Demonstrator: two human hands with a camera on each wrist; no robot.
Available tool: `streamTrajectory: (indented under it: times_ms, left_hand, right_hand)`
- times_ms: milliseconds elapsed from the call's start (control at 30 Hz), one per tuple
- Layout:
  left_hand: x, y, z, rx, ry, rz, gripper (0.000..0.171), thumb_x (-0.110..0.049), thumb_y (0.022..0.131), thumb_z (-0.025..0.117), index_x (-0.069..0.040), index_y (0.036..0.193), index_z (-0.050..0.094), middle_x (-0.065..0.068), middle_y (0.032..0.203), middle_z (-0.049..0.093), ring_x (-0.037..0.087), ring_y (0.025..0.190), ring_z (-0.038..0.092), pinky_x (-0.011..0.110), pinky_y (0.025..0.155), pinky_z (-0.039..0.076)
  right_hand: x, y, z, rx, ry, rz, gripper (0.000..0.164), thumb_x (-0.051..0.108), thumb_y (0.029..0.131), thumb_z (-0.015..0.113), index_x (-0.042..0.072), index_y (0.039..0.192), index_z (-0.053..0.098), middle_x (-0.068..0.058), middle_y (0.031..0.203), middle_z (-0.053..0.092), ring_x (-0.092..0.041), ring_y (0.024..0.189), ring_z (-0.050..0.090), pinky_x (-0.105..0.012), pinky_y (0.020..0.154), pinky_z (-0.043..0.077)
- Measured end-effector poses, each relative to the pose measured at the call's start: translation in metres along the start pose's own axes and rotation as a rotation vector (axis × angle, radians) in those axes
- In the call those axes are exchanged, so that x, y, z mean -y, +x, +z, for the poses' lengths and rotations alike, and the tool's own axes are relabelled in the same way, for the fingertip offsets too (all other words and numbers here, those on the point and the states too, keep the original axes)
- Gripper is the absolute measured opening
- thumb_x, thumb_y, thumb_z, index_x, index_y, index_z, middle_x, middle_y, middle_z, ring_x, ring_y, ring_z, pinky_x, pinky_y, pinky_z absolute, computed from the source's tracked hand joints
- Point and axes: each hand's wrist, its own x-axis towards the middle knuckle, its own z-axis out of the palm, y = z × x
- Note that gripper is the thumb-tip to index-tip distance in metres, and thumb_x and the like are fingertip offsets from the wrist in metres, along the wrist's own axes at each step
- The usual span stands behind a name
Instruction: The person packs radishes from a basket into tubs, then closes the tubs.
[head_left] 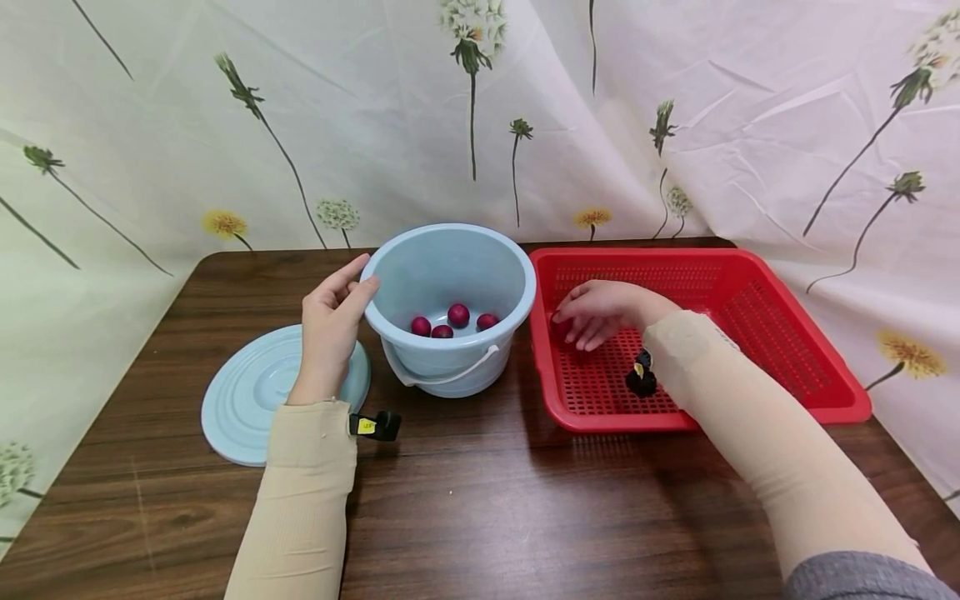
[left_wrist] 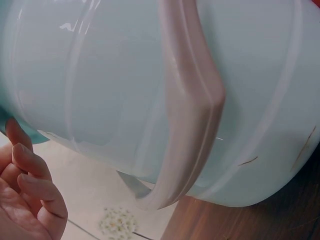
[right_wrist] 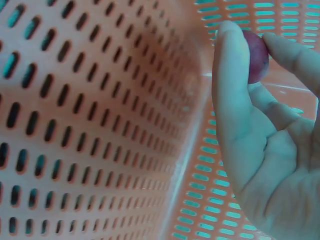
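Observation:
A light blue bucket (head_left: 452, 367) stands upright with its white handle (head_left: 457, 375) hanging down at the front. Several dark red plums (head_left: 458, 315) lie on its bottom. At the bucket's left rim, my left hand (head_left: 330, 325) grips the edge, thumb over the top and fingers on the outer side. My right hand (head_left: 603, 310) is down inside the red basket (head_left: 787, 333), near its left wall. Between thumb and fingertips it pinches a single plum (right_wrist: 258, 57), seen best in the right wrist view.
The round blue lid (head_left: 240, 408) lies flat on the wooden table (head_left: 480, 508), left of the bucket and partly behind my left forearm. The basket's left side is close beside the bucket. A white cloth with printed dandelions (head_left: 337, 108) hangs behind the table.

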Motion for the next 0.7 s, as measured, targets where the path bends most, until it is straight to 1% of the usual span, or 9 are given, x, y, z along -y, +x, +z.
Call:
streamTrajectory:
  times_ms: [133, 267, 500, 700]
  left_hand:
    - [0.0, 0.0, 0.0, 0.001, -0.001, 0.0, 0.041, -0.024, 0.096, 0.065, -0.013, 0.135, 0.062, -0.008, 0.074, 0.054, 0.008, 0.066, 0.045, 0.018, 0.058, 0.039]
    - [0.0, 0.0, 0.0, 0.002, -0.003, -0.004, 0.041, -0.024, 0.095, 0.065, -0.013, 0.135, 0.063, -0.008, 0.074, 0.054, 0.008, 0.066, 0.046, 0.018, 0.059, 0.039]
    - [0.001, 0.001, 0.0, 0.002, -0.006, -0.003, 0.043, -0.023, 0.095, 0.065, -0.01, 0.136, 0.061, -0.008, 0.075, 0.054, 0.008, 0.067, 0.046, 0.018, 0.059, 0.04]
    - [0.001, 0.001, 0.0, 0.003, -0.006, 0.002, 0.042, -0.023, 0.095, 0.065, -0.012, 0.136, 0.062, -0.008, 0.075, 0.054, 0.008, 0.066, 0.046, 0.018, 0.059, 0.04]
  right_hand:
    - [0.003, -0.003, -0.003, -0.01, 0.044, -0.041, 0.04, 0.021, 0.1, 0.056, 0.0, 0.132, 0.05, -0.01, 0.083, 0.07, -0.017, 0.065, 0.069, -0.034, 0.069, 0.061]
    - [0.008, -0.009, -0.005, -0.016, 0.072, -0.085, 0.04, 0.021, 0.101, 0.053, 0.0, 0.135, 0.048, -0.01, 0.085, 0.07, -0.018, 0.068, 0.07, -0.035, 0.07, 0.061]
    - [0.018, -0.019, -0.008, -0.023, 0.121, -0.158, 0.038, 0.021, 0.103, 0.048, -0.001, 0.134, 0.047, -0.008, 0.083, 0.069, -0.018, 0.068, 0.07, -0.034, 0.07, 0.061]
    - [0.026, -0.029, -0.008, -0.047, 0.186, -0.205, 0.037, 0.02, 0.101, 0.051, 0.0, 0.133, 0.048, -0.009, 0.082, 0.069, -0.017, 0.066, 0.069, -0.033, 0.067, 0.06]
